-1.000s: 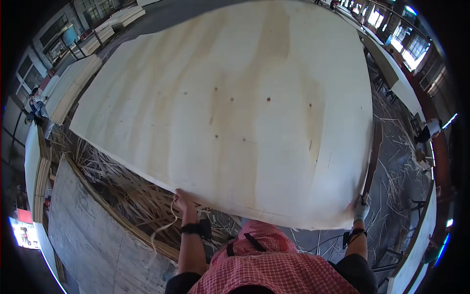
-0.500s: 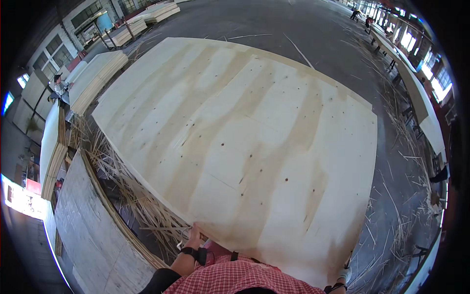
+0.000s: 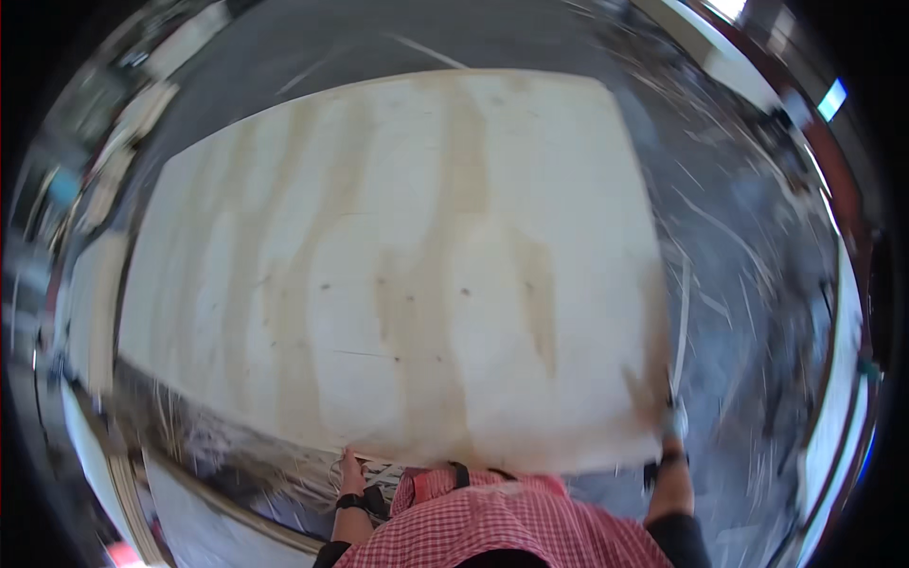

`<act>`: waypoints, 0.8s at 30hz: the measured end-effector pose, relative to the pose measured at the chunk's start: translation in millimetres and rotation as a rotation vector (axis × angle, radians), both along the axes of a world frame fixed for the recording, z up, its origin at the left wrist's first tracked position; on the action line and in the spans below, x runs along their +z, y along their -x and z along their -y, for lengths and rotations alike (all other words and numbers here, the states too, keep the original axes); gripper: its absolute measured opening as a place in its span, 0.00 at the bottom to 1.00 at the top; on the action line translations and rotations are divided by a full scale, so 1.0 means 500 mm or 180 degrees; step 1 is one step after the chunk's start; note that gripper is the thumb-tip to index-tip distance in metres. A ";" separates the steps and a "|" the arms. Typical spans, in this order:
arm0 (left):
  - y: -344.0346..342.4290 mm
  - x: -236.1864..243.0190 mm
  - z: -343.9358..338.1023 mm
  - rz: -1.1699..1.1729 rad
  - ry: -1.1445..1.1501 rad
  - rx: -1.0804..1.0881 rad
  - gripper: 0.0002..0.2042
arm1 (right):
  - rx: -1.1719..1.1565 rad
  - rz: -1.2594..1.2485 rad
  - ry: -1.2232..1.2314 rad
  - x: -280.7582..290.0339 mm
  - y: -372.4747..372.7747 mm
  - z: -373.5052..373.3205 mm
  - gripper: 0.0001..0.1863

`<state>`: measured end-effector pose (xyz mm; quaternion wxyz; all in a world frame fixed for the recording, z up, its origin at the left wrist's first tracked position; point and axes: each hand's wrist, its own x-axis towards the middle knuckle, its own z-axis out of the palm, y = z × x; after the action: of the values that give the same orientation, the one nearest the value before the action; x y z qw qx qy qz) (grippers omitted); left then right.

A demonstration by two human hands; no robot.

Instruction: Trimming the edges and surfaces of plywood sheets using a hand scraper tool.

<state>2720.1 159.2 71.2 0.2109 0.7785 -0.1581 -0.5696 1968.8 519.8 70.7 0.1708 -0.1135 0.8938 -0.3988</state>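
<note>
A large pale plywood sheet (image 3: 379,227) with brown streaks and small dark knots lies before me, its near edge close to my body. My left hand (image 3: 351,468) is closed at the near left part of that edge, its fingers partly hidden by the sheet. At the near right corner, my right hand (image 3: 675,424) is closed beside the sheet's side. A thin dark thing sticks up from it, too blurred to name. Both wrists wear dark bands.
Thin wood strips (image 3: 275,454) lie in a heap at the sheet's near left. Another board stack (image 3: 213,525) stands low at the left, with further stacks (image 3: 99,312) beyond. Loose slivers (image 3: 684,312) litter the grey floor on the right. Blur softens the surroundings.
My view has turned right, so the sheet looks rotated and shifted left. My right hand has come up along the sheet's right side, while my left hand stays at the near edge.
</note>
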 end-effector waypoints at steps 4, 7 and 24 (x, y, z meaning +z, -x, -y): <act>0.057 -0.051 0.013 -0.0320 0.0148 -0.0079 0.13 | -0.0084 -0.0358 -0.2370 0.025 0.005 0.062 0.17; 0.053 -0.035 0.005 -0.0276 0.0227 -0.0039 0.13 | -0.0021 -0.0342 -0.2403 0.063 -0.008 0.049 0.18; 0.046 -0.105 -0.020 -0.0450 0.0413 0.0129 0.16 | 0.0035 -0.1067 -0.2104 0.124 -0.019 0.059 0.19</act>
<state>2697.1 169.1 18.8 0.2829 0.7241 -0.1636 -0.6073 1978.4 490.2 132.5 0.0516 -0.1207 0.9893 -0.0635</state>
